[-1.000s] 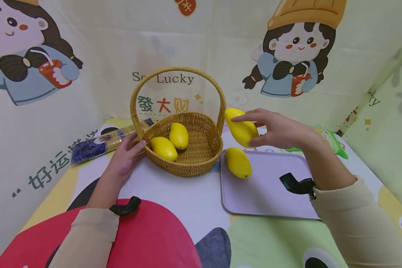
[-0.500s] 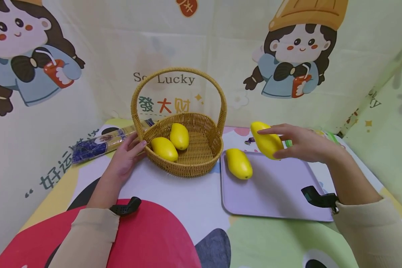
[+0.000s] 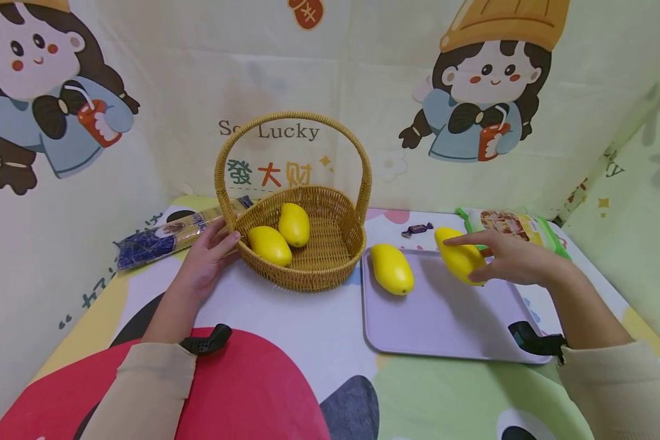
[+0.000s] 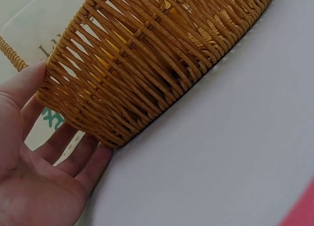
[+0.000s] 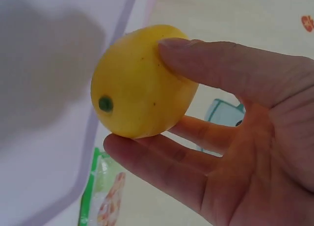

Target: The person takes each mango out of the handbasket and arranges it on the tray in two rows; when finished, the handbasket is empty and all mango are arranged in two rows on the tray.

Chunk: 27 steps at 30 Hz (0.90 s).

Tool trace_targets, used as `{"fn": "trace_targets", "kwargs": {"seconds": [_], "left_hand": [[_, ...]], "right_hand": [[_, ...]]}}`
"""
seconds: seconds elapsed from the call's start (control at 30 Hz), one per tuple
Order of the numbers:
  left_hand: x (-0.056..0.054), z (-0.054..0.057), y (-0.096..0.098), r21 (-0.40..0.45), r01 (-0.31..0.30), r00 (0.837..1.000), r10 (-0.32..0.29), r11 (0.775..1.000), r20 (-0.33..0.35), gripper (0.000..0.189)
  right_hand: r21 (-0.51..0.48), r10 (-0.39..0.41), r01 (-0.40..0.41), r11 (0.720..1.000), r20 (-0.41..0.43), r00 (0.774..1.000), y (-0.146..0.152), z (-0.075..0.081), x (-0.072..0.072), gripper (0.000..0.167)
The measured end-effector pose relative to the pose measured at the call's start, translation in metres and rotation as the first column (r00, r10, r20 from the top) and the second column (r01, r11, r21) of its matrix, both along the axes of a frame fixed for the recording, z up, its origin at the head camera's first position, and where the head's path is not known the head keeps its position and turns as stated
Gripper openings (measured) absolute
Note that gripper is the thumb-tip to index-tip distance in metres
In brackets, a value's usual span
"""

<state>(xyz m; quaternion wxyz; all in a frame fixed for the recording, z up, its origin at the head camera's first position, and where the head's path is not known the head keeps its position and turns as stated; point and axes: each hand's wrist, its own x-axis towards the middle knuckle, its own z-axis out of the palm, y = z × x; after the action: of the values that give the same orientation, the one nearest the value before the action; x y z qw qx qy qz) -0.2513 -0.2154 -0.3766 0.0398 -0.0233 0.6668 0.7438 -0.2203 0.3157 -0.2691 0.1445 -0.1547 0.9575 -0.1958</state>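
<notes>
My right hand (image 3: 508, 260) pinches a yellow mango (image 3: 459, 255) between thumb and fingers, held over the back of a lilac tray (image 3: 440, 333). The right wrist view shows the green stem spot of this mango (image 5: 137, 83), thumb on one side and fingers on the other. Another mango (image 3: 392, 269) lies at the tray's left end. To the left stands a wicker basket (image 3: 308, 280) with a tall handle; two mangoes (image 3: 269, 245) lie inside it. My left hand (image 3: 205, 260) holds the basket's left side, thumb at the rim and fingers against the woven wall (image 4: 132, 73).
Behind the left hand lies a long blue and gold packet (image 3: 162, 239). A small purple wrapped candy (image 3: 417, 230) sits beyond the tray. At the back right is a green-edged food packet (image 3: 519, 226), partly hidden by the right hand. A printed cloth wall (image 3: 363, 79) closes off the back.
My right hand has carried the mango rightward and down, from beside the basket to over the tray. The candy and green-edged packet have come into fuller view. The left hand stays on the basket.
</notes>
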Motion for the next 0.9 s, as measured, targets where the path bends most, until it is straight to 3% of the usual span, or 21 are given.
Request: {"fn": "trace_targets", "kwargs": {"seconds": [0.3, 0.57, 0.9], "left_hand": [[0.000, 0.001, 0.000, 0.002, 0.006, 1.000, -0.006, 1.000, -0.001, 0.071], [0.000, 0.000, 0.001, -0.006, 0.000, 1.000, 0.000, 1.000, 0.008, 0.070], [0.000, 0.000, 0.000, -0.012, -0.001, 1.000, 0.001, 1.000, 0.007, 0.071]], "right_hand": [[0.079, -0.068, 0.061, 0.995, 0.098, 0.993, 0.010, -0.017, -0.001, 0.068], [0.098, -0.084, 0.074, 0.992, 0.111, 0.990, 0.010, -0.025, -0.003, 0.067], [0.109, -0.087, 0.076, 0.991, 0.101, 0.991, 0.009, -0.025, -0.002, 0.073]]}}
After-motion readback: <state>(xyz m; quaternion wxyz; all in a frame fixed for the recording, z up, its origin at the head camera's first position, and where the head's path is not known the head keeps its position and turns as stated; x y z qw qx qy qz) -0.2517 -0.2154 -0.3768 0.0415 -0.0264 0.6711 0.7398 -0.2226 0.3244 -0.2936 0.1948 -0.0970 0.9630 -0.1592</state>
